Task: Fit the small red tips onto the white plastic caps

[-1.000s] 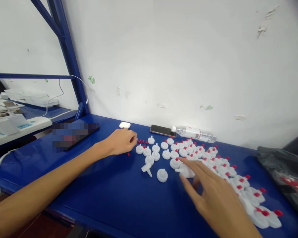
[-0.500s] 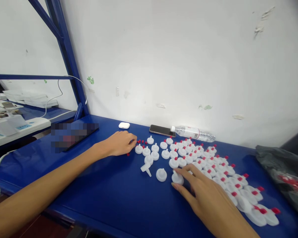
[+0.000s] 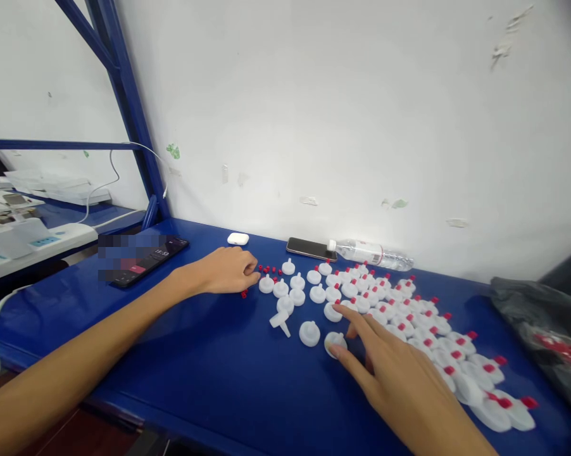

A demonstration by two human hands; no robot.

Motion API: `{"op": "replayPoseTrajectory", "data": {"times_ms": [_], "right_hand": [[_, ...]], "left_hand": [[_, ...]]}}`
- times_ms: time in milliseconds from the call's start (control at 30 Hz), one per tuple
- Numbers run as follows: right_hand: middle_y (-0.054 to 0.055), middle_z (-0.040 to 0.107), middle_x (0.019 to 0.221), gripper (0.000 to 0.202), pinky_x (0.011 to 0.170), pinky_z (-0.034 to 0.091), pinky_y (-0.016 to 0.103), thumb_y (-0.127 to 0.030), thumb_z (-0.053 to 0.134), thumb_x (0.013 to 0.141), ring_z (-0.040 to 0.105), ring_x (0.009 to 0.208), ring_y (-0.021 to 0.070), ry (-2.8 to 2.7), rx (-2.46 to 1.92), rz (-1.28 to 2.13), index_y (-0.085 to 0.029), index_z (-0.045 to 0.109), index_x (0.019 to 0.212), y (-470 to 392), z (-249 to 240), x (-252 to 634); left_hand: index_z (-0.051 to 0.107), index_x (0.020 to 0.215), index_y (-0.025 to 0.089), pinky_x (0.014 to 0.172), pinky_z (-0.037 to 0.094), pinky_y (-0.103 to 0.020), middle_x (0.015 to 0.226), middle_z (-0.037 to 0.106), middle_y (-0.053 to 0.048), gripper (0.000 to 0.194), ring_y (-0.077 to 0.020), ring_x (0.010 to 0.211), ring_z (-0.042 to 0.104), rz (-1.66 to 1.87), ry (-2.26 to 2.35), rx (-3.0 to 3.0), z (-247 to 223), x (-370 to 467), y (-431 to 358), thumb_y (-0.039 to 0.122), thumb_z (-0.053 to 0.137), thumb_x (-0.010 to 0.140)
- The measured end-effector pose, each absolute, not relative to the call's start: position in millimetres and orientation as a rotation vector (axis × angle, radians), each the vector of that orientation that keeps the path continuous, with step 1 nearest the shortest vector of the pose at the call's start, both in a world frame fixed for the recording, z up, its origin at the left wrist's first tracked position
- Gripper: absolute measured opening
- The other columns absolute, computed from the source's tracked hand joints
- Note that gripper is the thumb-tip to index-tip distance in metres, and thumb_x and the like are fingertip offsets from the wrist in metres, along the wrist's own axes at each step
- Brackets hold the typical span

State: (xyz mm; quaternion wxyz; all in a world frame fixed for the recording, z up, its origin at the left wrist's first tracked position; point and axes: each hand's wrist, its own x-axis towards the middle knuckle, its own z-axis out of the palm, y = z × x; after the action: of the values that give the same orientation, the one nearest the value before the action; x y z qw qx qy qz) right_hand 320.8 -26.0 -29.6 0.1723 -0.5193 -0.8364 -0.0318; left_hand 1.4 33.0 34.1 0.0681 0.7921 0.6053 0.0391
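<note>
My left hand (image 3: 233, 269) rests on the blue table beside several small red caps (image 3: 268, 270), its fingers curled together. Whatever its fingertips hold, if anything, is hidden. More red caps (image 3: 244, 293) lie just below that hand. My right hand (image 3: 385, 351) is open, thumb and index finger apart. Its thumb is at a white nozzle cap (image 3: 333, 341) that stands on the table with its spout up. Left of it stands another white nozzle cap (image 3: 309, 334) without a red tip. Further uncapped ones (image 3: 297, 296) stand between the hands, and one pair (image 3: 280, 320) lies tipped over.
Many white nozzle caps with red tips (image 3: 404, 326) crowd the right side. Along the wall lie a phone (image 3: 309, 247), a clear bottle (image 3: 373, 254) and a white earbud case (image 3: 238, 239). Another phone (image 3: 145, 261) is at left, a dark plastic bag (image 3: 527, 316) at right.
My right hand's fingers have spread from the white nozzle cap, which now stands slightly further left and nearer to me. My left hand has shifted slightly left and up beside the red caps.
</note>
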Motion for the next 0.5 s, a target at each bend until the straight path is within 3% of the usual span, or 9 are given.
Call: {"op": "replayPoseTrajectory", "data": {"times_ms": [133,267,500], "right_hand": [[0.002,0.075,0.113,0.049,0.061,0.062,0.044,-0.054,0.045,0.099,0.075,0.072,0.0273,-2.357,-1.491,-0.066,-0.037,0.049,0.144,-26,-29,319],[0.001,0.075,0.111,0.047,0.064,0.062,0.045,-0.051,0.046,0.099,0.076,0.071,0.0276,-2.378,-1.497,-0.035,-0.037,0.049,0.143,-25,-28,318],[0.003,0.076,0.116,0.042,0.065,0.062,0.043,-0.045,0.048,0.099,0.076,0.069,0.0272,-2.433,-1.429,-0.098,-0.033,0.055,0.139,-24,-26,320]], "left_hand": [[0.05,0.071,0.024,0.051,0.038,-0.029,0.052,0.061,0.002,0.038,-0.0187,0.047,0.059,-0.064,1.653,2.166,41,-7,30,0.058,0.065,0.079],[0.056,0.085,0.024,0.05,0.046,-0.025,0.063,0.068,0.003,0.031,-0.0169,0.051,0.065,-0.043,1.541,2.044,39,-13,34,0.052,0.067,0.081],[0.058,0.084,0.02,0.046,0.048,-0.024,0.066,0.064,-0.001,0.023,-0.0167,0.05,0.065,0.234,1.603,2.026,19,-17,50,0.043,0.058,0.088]]}}
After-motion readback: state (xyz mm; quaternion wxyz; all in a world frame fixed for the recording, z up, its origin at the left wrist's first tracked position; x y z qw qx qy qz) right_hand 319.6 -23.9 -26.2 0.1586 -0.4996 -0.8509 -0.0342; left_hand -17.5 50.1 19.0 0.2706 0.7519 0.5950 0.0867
